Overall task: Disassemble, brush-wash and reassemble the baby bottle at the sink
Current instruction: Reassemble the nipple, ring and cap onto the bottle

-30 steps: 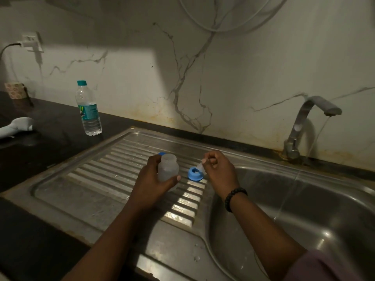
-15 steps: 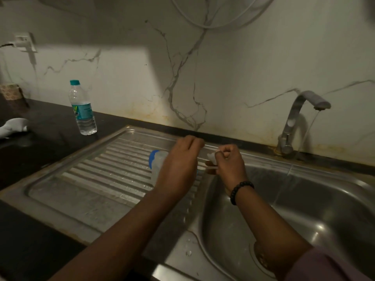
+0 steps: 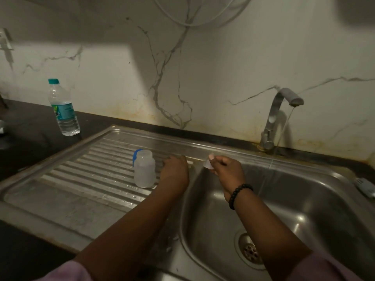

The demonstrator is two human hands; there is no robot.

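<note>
The translucent baby bottle body (image 3: 144,169) stands upright and uncapped on the ribbed drainboard (image 3: 85,177). A blue cap part (image 3: 136,157) shows just behind it. My left hand (image 3: 174,172) rests knuckles-up on the drainboard right of the bottle, not touching it. Its fingertips curl down out of sight, so what they touch is hidden. My right hand (image 3: 228,169) pinches the small clear teat (image 3: 208,164) over the left rim of the sink basin (image 3: 304,199).
The tap (image 3: 284,98) at the back right runs a thin stream into the basin, whose drain (image 3: 250,250) lies near the front. A water bottle (image 3: 63,110) stands on the dark counter at the left. A small pale object (image 3: 365,187) lies on the sink's right rim.
My left hand has let go of the bottle body, which now stands on the drainboard, and moved right. My right hand has carried the teat toward the basin. The blue ring is no longer visible.
</note>
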